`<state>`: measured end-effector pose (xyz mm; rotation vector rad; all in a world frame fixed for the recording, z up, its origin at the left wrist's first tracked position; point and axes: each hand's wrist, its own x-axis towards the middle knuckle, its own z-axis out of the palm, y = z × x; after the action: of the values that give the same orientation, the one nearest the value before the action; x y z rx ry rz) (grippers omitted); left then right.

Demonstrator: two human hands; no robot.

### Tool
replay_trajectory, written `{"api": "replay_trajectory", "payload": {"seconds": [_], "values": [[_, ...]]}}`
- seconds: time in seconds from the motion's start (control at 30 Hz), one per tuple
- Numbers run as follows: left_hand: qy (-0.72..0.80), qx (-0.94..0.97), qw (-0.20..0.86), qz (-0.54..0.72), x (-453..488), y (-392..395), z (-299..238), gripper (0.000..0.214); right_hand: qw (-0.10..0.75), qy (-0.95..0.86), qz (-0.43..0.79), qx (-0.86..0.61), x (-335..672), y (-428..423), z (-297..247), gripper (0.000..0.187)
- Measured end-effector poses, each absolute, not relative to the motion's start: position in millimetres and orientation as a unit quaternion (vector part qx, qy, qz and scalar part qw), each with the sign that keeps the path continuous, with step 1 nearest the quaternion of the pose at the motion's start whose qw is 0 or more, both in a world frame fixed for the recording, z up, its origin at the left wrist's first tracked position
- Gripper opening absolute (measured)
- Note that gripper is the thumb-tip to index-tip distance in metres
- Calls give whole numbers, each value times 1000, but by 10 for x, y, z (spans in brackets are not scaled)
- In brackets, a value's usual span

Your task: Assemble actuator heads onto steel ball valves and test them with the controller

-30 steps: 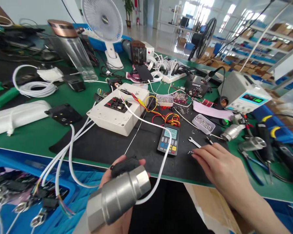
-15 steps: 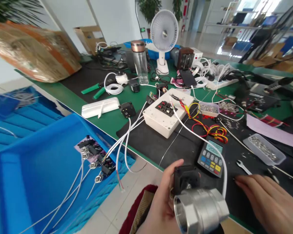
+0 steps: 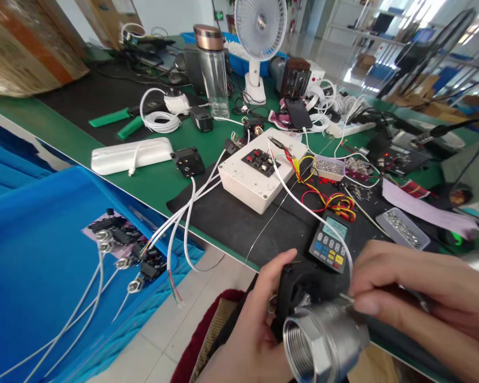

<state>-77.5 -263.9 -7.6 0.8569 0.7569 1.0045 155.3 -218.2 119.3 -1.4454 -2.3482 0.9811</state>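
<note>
My left hand (image 3: 249,335) is wrapped round a silvery metal valve (image 3: 313,346) with a black plastic housing (image 3: 293,292) attached. The valve's threaded opening faces me, and a white cable (image 3: 337,236) arches from this assembly to the terminal box. Close above the valve, my right hand (image 3: 419,303) is closed in a pinch. A small thin metal piece (image 3: 346,298) pokes out from its fingertips beside the housing; its kind cannot be made out. Behind the hands lies a grey keypad meter (image 3: 329,242) with a lit display.
A cream box (image 3: 243,186) with red and black terminals sits mid-table. Small trays of metal parts (image 3: 403,229) lie at the right. On the left a blue bin (image 3: 43,223) holds several valve assemblies (image 3: 123,260). A glass bottle (image 3: 215,80) and fan (image 3: 259,32) stand behind.
My right hand has come from the mat to the valve, with a thin metal piece in its fingertips. The left hand still holds the valve. The view has shifted slightly.
</note>
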Motion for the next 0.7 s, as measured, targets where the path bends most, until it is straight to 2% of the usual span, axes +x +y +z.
{"api": "replay_trajectory", "payload": {"seconds": [0.1,0.2,0.5,0.7], "values": [[366,433,697,438,-808,-2628,-107,100,60,-792,418,-441,1290,-1971,1268,16],[386,437,696,418,-835,-2625,-97,92,50,-790,432,-432,1172,-1864,1270,22],[396,395,720,411,-828,-2635,-15,94,86,-804,394,-436,1119,-1903,1275,21],[398,412,718,395,-828,-2644,-12,94,80,-815,393,-418,1167,-1867,1244,18]]}}
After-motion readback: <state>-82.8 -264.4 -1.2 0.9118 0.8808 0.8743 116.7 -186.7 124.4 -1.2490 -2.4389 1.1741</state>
